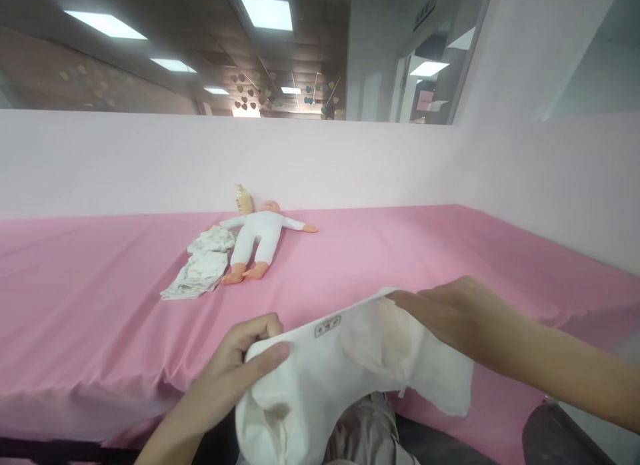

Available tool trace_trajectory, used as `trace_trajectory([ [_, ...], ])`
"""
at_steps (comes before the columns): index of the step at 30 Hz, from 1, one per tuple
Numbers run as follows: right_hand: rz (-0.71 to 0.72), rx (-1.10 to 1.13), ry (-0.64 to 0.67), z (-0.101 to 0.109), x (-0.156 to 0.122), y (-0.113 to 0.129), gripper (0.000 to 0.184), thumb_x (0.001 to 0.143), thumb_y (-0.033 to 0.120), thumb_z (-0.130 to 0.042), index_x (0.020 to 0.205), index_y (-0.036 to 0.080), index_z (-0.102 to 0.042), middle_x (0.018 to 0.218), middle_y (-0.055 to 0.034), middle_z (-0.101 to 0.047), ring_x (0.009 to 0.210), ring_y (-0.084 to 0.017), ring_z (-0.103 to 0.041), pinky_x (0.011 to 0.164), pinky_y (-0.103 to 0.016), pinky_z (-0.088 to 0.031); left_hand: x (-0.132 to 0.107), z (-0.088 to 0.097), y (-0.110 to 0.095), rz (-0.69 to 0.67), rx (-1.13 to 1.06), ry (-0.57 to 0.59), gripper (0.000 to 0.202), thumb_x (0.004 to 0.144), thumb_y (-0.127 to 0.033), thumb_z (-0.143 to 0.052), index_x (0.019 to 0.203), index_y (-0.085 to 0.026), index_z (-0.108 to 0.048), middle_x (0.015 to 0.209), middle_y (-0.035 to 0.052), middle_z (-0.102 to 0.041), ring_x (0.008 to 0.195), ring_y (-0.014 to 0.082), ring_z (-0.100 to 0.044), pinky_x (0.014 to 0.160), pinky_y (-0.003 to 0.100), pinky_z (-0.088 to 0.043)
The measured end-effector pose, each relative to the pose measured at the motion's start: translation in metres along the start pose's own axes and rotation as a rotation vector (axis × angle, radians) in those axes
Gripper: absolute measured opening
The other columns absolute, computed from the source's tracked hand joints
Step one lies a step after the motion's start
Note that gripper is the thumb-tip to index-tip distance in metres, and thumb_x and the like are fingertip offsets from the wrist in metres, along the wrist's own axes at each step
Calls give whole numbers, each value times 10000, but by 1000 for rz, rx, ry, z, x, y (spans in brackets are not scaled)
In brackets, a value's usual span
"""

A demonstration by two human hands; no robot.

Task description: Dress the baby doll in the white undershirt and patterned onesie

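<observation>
A pair of white baby pants (320, 365) with a small printed label at the waistband hangs in front of me, over my lap. My left hand (250, 358) pinches the left end of the waistband between thumb and fingers. On the other side, my right hand (425, 311) reaches through the waist opening into the pants. Its fingers show only dimly through the thin cloth, so their grip is hidden. A baby doll (260, 235) in a white body suit lies on its back farther off, apart from both hands.
Pink sheeting (380, 251) covers the wide table. Crumpled white clothes (200, 268) lie beside the doll. A pump bottle (243, 199) stands by its head, against the white wall (150, 165) with a window above. A dark rounded object (555, 435) is at lower right.
</observation>
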State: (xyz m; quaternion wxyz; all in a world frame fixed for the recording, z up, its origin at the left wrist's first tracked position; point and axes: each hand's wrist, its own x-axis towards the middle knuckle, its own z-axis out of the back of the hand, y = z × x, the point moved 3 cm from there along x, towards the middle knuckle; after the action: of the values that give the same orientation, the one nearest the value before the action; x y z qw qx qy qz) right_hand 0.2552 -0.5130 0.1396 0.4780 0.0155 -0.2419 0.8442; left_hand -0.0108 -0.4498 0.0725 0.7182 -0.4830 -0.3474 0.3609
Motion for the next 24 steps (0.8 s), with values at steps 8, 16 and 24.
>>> trace_trajectory([
  [8,22,19,87,-2,11,-10,434,724,-30,-453,1046,218,-604,587,44,-486,422,-58,-312,469,-243,-142,15,27,-28,-342,667,-278,152,866,-328,-514,801,-192,-527,682,-28,-506,573,87,-454,511,193,-361],
  [16,-43,25,182,-1,26,-19,377,740,6,-486,1061,168,-601,742,-20,-609,547,-111,-521,492,-229,-252,20,29,-39,-663,1508,-339,347,849,-46,-346,756,-207,-639,678,10,-513,485,86,-333,444,245,-164],
  [24,-71,87,150,10,46,-27,343,895,158,-338,1086,171,-622,592,-16,-600,534,-153,-539,539,-270,-305,50,36,-32,-286,1333,-100,403,934,-353,-321,1182,-262,-625,767,51,-659,642,177,-584,558,248,-373],
])
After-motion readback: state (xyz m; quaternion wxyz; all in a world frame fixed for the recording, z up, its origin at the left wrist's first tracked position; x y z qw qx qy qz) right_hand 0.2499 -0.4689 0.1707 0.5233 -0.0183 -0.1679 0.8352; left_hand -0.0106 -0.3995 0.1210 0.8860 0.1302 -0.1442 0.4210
